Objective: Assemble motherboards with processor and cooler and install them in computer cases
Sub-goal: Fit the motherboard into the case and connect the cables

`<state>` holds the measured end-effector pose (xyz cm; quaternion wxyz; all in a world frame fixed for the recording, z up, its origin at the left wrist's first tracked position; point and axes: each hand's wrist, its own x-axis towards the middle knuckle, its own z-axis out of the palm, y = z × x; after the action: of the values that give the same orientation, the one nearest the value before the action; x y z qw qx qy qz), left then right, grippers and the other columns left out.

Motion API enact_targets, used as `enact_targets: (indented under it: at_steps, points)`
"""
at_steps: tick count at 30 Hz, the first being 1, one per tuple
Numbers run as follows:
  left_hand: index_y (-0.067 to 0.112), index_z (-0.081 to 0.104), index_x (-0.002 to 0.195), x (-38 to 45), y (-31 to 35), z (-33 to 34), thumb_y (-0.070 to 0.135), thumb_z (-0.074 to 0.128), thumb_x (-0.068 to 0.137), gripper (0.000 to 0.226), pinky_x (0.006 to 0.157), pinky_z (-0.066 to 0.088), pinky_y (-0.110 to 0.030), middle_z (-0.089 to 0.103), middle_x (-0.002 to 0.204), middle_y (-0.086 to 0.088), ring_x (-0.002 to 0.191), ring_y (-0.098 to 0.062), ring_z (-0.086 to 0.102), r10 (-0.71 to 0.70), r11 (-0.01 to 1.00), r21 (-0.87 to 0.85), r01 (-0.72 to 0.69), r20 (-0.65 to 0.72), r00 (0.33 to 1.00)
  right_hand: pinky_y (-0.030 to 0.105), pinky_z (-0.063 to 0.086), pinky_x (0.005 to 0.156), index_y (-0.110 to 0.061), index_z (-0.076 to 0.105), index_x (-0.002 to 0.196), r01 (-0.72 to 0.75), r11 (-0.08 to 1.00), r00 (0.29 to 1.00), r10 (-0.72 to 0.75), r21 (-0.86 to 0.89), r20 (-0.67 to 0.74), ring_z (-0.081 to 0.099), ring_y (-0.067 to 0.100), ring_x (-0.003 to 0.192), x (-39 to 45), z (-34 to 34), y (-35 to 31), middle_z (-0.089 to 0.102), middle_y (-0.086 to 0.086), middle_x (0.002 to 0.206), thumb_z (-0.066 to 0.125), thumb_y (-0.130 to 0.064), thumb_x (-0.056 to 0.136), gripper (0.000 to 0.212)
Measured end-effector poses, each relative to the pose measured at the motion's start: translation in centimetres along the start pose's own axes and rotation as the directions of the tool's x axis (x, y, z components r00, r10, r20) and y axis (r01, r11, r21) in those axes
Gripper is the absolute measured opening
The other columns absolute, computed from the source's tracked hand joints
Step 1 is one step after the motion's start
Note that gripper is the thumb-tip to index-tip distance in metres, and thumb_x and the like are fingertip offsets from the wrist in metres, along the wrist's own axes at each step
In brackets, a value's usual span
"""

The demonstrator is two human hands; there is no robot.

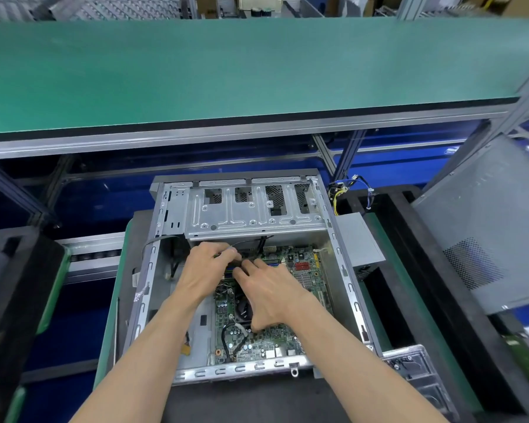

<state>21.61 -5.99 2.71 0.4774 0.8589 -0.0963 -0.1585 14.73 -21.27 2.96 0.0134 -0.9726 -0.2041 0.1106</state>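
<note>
An open silver computer case [177, 206] lies flat on a green-edged pallet. Inside it sits a green motherboard [306, 273], with a dark cooler [243, 306] showing below my hands. My left hand [206, 270] reaches over the board's upper left, its fingers curled round a thin black cable [251, 253] near the drive cage. My right hand [272, 291] lies over the board's middle, fingertips meeting the left hand's at the same cable and thumb down near the cooler. What sits under the fingertips is hidden.
A grey power supply [356, 239] with a bundle of coloured wires [345, 187] lies right of the case. A grey side panel [483, 236] leans at the far right. A long green shelf [226, 71] runs across above. A clear plastic tray [409, 361] sits lower right.
</note>
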Motion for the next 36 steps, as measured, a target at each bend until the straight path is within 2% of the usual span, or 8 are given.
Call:
enact_targets:
  at_steps: [6, 11, 17, 22, 26, 31, 34, 36]
  points:
    - [-0.025, 0.062, 0.086, -0.3, 0.5, -0.3, 0.030, 0.053, 0.080, 0.056, 0.048, 0.030, -0.019, 0.073, 0.072, -0.014, 0.050, -0.003, 0.054, -0.035, 0.916, -0.400, 0.030, -0.003, 0.999, 0.047, 0.045, 0.086, -0.021, 0.057, 0.122, -0.219, 0.920, 0.973, 0.181, 0.326, 0.141, 0.053, 0.029, 0.118, -0.2, -0.6, 0.9, 0.060, 0.006, 0.122, 0.042, -0.089, 0.079, 0.082]
    - [-0.004, 0.075, 0.082, -0.5, 0.6, -0.7, 0.016, 0.054, 0.100, 0.034, 0.043, 0.024, -0.023, 0.059, 0.055, -0.013, 0.040, -0.015, 0.033, -0.026, 0.883, -0.468, 0.036, 0.027, 0.999, 0.047, 0.045, 0.099, -0.013, 0.069, 0.122, -0.360, 0.466, 0.893, 0.422, 0.808, 0.155, 0.059, 0.030, 0.117, -0.3, -1.1, 1.8, 0.068, 0.013, 0.126, 0.026, -0.068, 0.101, 0.073]
    - [-0.002, 0.073, 0.067, -0.6, 1.8, -0.6, 0.021, 0.057, 0.101, 0.044, 0.040, 0.036, -0.019, 0.053, 0.045, -0.015, 0.032, -0.019, 0.038, 0.059, 0.901, -0.434, 0.007, 0.138, 0.989, 0.041, 0.038, 0.096, -0.018, 0.069, 0.127, -0.385, 0.062, 0.817, 0.486, 0.921, 0.309, 0.058, 0.021, 0.119, 0.1, -1.7, 1.9, 0.064, 0.006, 0.132, 0.028, -0.094, 0.075, 0.101]
    - [0.006, 0.074, 0.072, -1.6, 4.9, 1.0, 0.020, 0.056, 0.097, 0.033, 0.059, 0.048, -0.029, 0.062, 0.051, -0.015, 0.038, -0.023, 0.054, 0.138, 0.986, -0.133, -0.097, 0.350, 0.926, 0.039, 0.045, 0.083, -0.018, 0.075, 0.069, -0.283, -0.189, 0.780, 0.525, 0.940, 0.340, 0.066, 0.021, 0.080, -0.1, -1.7, 3.2, 0.072, 0.004, 0.074, 0.067, -0.056, 0.076, 0.040]
    - [0.012, 0.073, 0.083, -2.3, 6.3, 2.6, 0.019, 0.071, 0.077, 0.009, 0.058, 0.049, -0.036, 0.066, 0.061, -0.007, 0.048, -0.021, 0.054, 0.107, 0.994, -0.020, -0.110, 0.452, 0.886, 0.028, 0.041, 0.054, -0.014, 0.060, 0.064, -0.199, -0.409, 0.685, 0.592, 0.890, 0.425, 0.056, 0.019, 0.050, -0.5, -2.0, 3.7, 0.060, 0.005, 0.058, 0.067, -0.013, 0.069, 0.008]
    - [0.025, 0.048, 0.147, -1.9, 5.1, 1.6, 0.006, 0.069, 0.069, 0.083, 0.060, 0.053, -0.019, 0.073, 0.074, 0.006, 0.053, -0.004, 0.061, 0.022, 0.968, 0.225, -0.109, 0.358, 0.933, 0.031, 0.055, 0.052, -0.003, 0.058, 0.092, -0.111, -0.510, 0.610, 0.643, 0.853, 0.463, 0.067, 0.028, 0.059, -0.6, -2.0, 4.3, 0.072, 0.017, 0.076, 0.058, -0.004, 0.083, 0.009]
    - [0.021, 0.055, 0.142, -0.9, 3.7, -0.1, 0.009, 0.072, 0.072, 0.073, 0.062, 0.047, -0.008, 0.071, 0.084, 0.016, 0.065, 0.002, 0.062, 0.005, 0.895, 0.430, -0.120, 0.260, 0.966, 0.035, 0.057, 0.054, 0.001, 0.050, 0.109, -0.106, -0.502, 0.580, 0.670, 0.858, 0.464, 0.068, 0.031, 0.058, -0.8, -1.8, 4.8, 0.065, 0.026, 0.090, 0.052, 0.003, 0.090, 0.019]
    - [0.021, 0.066, 0.132, -0.3, 3.0, -0.6, 0.009, 0.070, 0.077, 0.056, 0.079, 0.051, -0.017, 0.074, 0.094, 0.010, 0.085, -0.007, 0.065, 0.030, 0.815, 0.560, -0.149, 0.216, 0.976, 0.032, 0.050, 0.049, 0.000, 0.051, 0.097, -0.273, -0.273, 0.512, 0.771, 0.923, 0.379, 0.057, 0.022, 0.050, -0.8, -1.5, 4.9, 0.060, 0.016, 0.075, 0.047, 0.003, 0.091, 0.008]
